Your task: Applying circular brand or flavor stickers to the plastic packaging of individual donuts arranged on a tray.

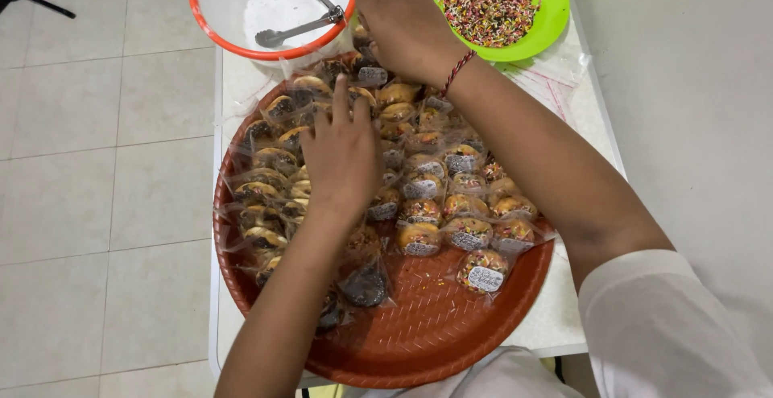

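Arranging was the step in hand: our left hand (342,156) lay spread on wrapped doughnuts (419,205) crowding the red tray (427,325), our right hand (407,32) pinched one at the far edge, and next we judged careful, gentle placing necessary.

— What's packaged here?
— Clear wrappers (419,239) on round pastries fill the tray from nine to three o'clock (one lone pack (483,271) at five).
— Labels?
— Small oval stickers (485,278), white and grey, on many.
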